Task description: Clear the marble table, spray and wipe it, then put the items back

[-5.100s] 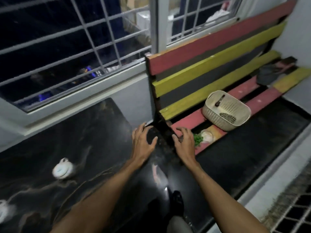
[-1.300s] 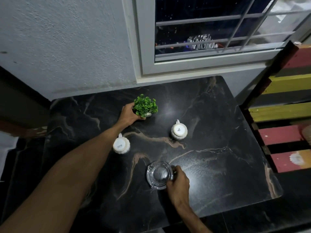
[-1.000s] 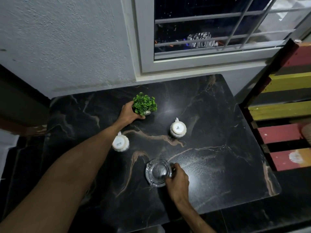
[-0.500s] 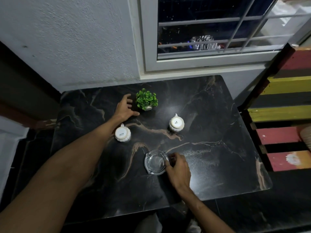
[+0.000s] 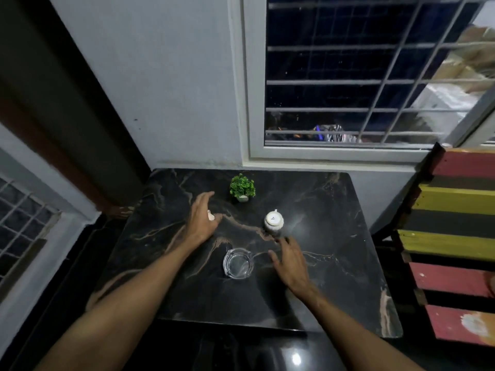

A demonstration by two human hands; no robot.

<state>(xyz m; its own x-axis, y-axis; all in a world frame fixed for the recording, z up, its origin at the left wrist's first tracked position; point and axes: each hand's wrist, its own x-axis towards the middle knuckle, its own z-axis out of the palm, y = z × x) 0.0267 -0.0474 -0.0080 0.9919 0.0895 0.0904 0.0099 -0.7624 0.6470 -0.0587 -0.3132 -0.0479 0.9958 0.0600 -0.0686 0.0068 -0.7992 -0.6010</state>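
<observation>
The black marble table [image 5: 334, 263] with brown veins carries a small green plant in a white pot [image 5: 242, 187] near its far edge. A white cup [image 5: 273, 222] stands upside down at the middle, and a clear glass ashtray [image 5: 237, 263] sits nearer to me. My left hand [image 5: 201, 220] is spread open low over the table, left of the plant. It hides most of a second white cup [image 5: 211, 216], of which only a sliver shows by the thumb. My right hand [image 5: 290, 261] is open with fingers apart, just right of the ashtray and below the upside-down cup, touching neither.
A bench of red, yellow and black slats [image 5: 455, 236] stands against the table's right side. A barred window [image 5: 361, 76] and a grey wall [image 5: 174, 89] rise behind the table. Glossy dark floor [image 5: 241, 352] lies at the near edge.
My left hand has let go of the plant and drawn back over the left cup. My right hand has let go of the ashtray and moved to its right. The view has pulled back.
</observation>
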